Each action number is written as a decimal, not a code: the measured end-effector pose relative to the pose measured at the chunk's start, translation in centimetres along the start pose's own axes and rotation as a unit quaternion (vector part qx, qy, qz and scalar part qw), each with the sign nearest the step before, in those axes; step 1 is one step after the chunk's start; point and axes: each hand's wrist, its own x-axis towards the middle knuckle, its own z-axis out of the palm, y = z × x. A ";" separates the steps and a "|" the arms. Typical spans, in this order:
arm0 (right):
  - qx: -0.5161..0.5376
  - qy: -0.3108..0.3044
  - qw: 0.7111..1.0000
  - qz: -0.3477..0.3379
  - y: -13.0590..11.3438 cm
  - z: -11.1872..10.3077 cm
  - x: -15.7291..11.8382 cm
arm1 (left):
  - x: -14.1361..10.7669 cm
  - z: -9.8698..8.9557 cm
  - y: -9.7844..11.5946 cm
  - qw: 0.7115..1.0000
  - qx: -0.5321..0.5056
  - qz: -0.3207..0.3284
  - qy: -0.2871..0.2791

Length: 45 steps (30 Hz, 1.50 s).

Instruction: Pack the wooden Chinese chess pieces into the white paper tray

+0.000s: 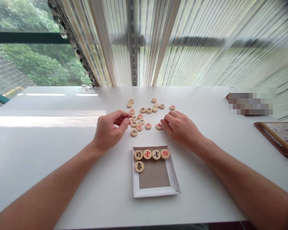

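Observation:
My left hand point(111, 129) hovers at the left side of a loose group of wooden xiangqi pieces. Its index finger and thumb are slightly apart beside a black-marked piece point(134, 118), and the thumb partly covers another piece. Across the group, the curled fingers of my right hand point(181, 127) close on the edge of a red-marked xiangqi piece point(159, 126), which lies flat. Nearer to me is a shallow white box point(153, 192) with a brown bottom. Inside it, several pieces form a row along the far wall, and one black-marked piece point(139, 166) sits below the row's left end.
More xiangqi pieces, some blank side up, lie farther back, including a blank one point(154, 100) and a red-marked one point(172, 107). A brown-edged printed box lid point(282, 137) rests at the right, near a blurred-out object point(251, 103). Curtains point(144, 41) hang behind the white table point(62, 105).

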 end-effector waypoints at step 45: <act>0.142 0.049 0.986 0.075 3.6 -1.1 3.8 | 6.3 -3.3 -2.1 0.984 0.175 -0.018 -0.002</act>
